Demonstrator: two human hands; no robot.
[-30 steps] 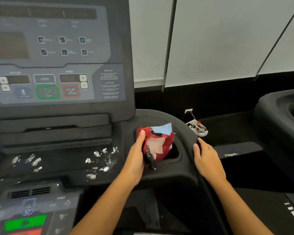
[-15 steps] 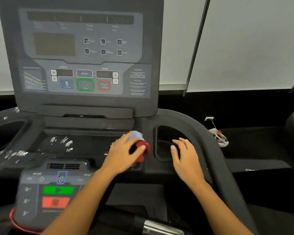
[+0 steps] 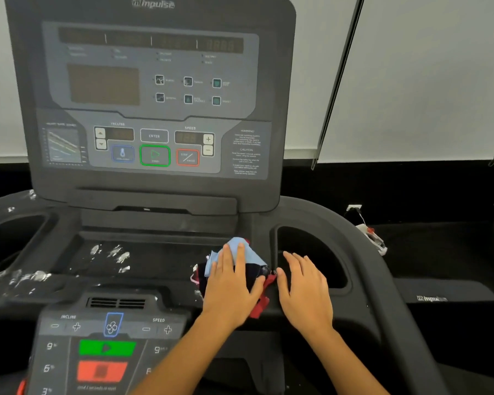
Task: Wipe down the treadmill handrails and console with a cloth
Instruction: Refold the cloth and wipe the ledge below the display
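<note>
The treadmill console rises ahead, with a dark tray below it smeared with white residue. My left hand lies flat on a crumpled red, blue and dark cloth, pressing it onto the tray's right end. My right hand rests open on the rim beside the right cup holder, holding nothing. The right handrail curves down past it. The lower control panel sits at bottom left.
More white smears cover the left ledge and the rim of the left cup holder. A safety key with a cord lies to the right. White blinds hang behind the machine.
My left hand has carried the cloth out of the right cup holder and leftward onto the tray, now pressing it flat. My right hand shifted left onto the holder's rim. My view turned left.
</note>
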